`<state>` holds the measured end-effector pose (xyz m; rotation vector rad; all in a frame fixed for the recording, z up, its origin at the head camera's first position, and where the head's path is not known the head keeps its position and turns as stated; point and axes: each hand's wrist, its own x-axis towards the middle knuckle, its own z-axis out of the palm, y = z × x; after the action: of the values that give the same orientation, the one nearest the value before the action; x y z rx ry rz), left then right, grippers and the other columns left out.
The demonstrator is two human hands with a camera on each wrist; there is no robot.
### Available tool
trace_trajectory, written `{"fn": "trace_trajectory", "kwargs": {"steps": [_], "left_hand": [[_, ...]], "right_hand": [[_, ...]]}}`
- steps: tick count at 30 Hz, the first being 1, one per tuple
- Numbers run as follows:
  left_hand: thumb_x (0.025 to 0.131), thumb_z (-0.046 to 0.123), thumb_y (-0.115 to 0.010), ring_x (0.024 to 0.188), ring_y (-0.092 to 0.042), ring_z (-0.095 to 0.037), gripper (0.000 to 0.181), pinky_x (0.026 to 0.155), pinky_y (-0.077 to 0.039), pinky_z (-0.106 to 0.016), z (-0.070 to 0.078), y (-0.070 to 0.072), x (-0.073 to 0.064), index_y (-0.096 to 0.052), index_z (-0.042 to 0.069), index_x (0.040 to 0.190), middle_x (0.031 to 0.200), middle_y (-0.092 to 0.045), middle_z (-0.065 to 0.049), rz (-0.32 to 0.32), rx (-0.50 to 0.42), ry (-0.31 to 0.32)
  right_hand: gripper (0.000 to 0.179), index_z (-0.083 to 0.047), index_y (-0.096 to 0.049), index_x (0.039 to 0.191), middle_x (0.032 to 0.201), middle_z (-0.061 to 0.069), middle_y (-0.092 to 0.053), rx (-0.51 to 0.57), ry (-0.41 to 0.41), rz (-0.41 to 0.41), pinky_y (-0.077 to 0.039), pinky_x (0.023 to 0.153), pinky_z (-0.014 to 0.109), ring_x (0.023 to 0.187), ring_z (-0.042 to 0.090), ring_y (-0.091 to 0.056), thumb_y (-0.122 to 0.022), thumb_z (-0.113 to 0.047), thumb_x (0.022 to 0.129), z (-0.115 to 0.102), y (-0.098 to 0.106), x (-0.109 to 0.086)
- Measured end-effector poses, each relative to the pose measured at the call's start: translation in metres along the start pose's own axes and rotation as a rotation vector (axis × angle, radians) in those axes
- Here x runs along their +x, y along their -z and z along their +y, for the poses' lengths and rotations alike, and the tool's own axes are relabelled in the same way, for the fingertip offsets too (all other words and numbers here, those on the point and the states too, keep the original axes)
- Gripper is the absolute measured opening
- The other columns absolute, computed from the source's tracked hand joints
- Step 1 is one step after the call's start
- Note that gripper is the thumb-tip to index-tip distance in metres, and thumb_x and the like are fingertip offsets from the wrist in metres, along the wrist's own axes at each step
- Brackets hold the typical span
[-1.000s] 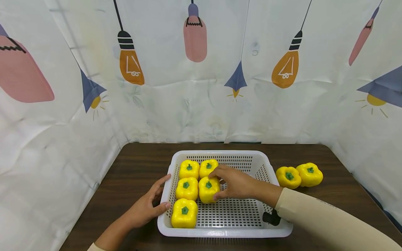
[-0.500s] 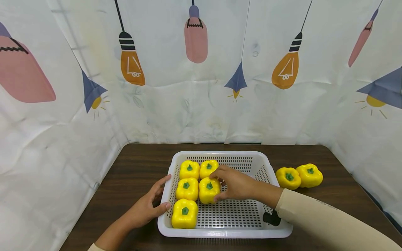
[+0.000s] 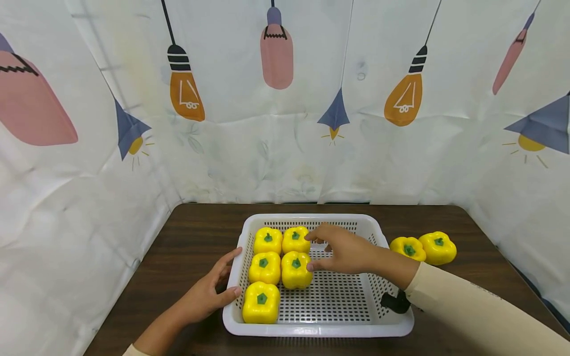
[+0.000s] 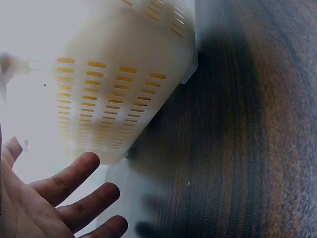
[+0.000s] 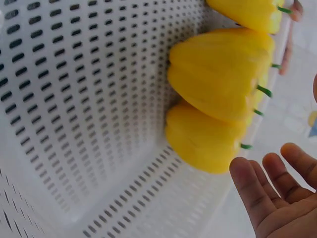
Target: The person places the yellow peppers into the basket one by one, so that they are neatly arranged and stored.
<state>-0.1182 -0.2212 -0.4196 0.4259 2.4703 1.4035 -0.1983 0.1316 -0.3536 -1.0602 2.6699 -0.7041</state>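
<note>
A white perforated plastic basket (image 3: 318, 330) holds several yellow bell peppers (image 3: 261, 307), stems up, grouped toward its left side. My left hand (image 3: 209, 291) is at the basket's left rim, thumb and index fingertip right at the edge; the left wrist view shows the other fingers (image 4: 91, 198) spread beside the basket wall (image 4: 111, 99). Over the basket is my right hand (image 3: 345, 249), fingers loose and holding nothing, just right of the middle-row bell pepper (image 3: 296, 277). In the right wrist view, the fingertips (image 5: 243, 171) are apart from the bell peppers (image 5: 223, 74).
Two more yellow bell peppers (image 3: 438, 248) lie together on the dark wooden table (image 3: 200, 232), right of the basket. A black wrist device (image 3: 395, 301) overlaps the basket's right side. A white curtain (image 3: 249, 158) with printed lamps surrounds the table.
My right hand has let go of the bell pepper in the second column and moved up and right, its fingers loosening. That pepper stays in the basket. The left hand has not moved.
</note>
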Motion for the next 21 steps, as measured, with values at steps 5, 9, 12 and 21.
{"fn": "trace_trajectory", "kwargs": {"steps": [5,9,12,21], "left_hand": [[0.091,0.026,-0.059,0.11,-0.052,-0.026,0.076,0.078,-0.049,-0.031,0.0,0.001,0.0,-0.01,0.041,0.147,0.138,-0.043,-0.012,-0.005,0.006,0.004],[0.091,0.025,-0.059,0.11,-0.052,-0.025,0.076,0.079,-0.048,-0.031,0.0,0.001,-0.001,-0.01,0.041,0.147,0.137,-0.044,-0.012,-0.003,0.01,0.006],[0.091,0.025,-0.059,0.109,-0.053,-0.025,0.076,0.079,-0.048,-0.031,0.001,0.001,-0.001,-0.01,0.041,0.147,0.136,-0.045,-0.011,0.0,0.008,0.001],[0.091,0.025,-0.06,0.11,-0.053,-0.026,0.077,0.079,-0.048,-0.029,0.001,0.001,0.0,-0.01,0.04,0.147,0.136,-0.045,-0.012,0.003,-0.004,-0.011]], "right_hand": [[0.072,-0.023,-0.054,0.13,0.117,-0.014,-0.052,-0.019,0.004,0.064,-0.047,0.077,0.024,0.098,0.004,-0.051,-0.064,-0.065,0.073,-0.002,0.016,-0.007],[0.065,-0.027,-0.054,0.127,0.116,-0.018,-0.052,-0.031,0.014,0.11,-0.047,0.077,0.024,0.098,0.001,-0.05,-0.064,-0.064,0.075,0.001,0.027,-0.014],[0.063,-0.029,-0.053,0.127,0.117,-0.016,-0.052,-0.037,-0.005,0.122,-0.048,0.078,0.027,0.1,0.002,-0.05,-0.064,-0.063,0.075,0.005,0.033,-0.021],[0.066,-0.034,-0.051,0.127,0.122,-0.017,-0.05,-0.05,-0.07,0.15,-0.049,0.076,0.03,0.098,0.007,-0.052,-0.064,-0.067,0.072,0.021,0.048,-0.046]]}}
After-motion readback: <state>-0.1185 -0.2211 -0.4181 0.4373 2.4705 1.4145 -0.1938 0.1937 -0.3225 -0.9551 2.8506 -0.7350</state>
